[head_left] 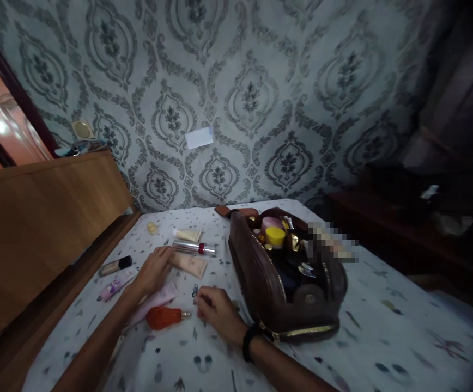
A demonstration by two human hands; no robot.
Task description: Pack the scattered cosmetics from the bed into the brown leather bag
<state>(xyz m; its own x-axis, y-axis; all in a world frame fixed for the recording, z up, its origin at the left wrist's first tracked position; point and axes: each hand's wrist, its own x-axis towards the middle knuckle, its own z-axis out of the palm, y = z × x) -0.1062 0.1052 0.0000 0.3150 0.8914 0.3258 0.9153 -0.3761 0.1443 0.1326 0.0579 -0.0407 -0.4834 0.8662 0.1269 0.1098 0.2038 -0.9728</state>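
Note:
My left hand [156, 270] is closed over the cap end of a beige squeeze tube [191, 265] lying on the patterned sheet. Just beyond that tube are a silver cosmetic tube with a red band [193, 247] and a small cream tube [188, 234]. My right hand [219, 310] rests with curled fingers between an orange bottle [164, 317] and the brown bag; nothing shows in its fingers. A pale pink tube [158, 298] lies partly behind my left forearm. The open brown cosmetic bag [256, 272] holds a yellow-lidded jar [274, 237] and other items.
On the left lie a black-capped foundation bottle [115, 265], a pink-purple tube [114, 287] and a small yellowish item [152, 228]. A wooden headboard [48, 218] borders the bed's left side. Patterned wallpaper [253, 158] covers the wall behind; dark furniture [367, 234] stands right.

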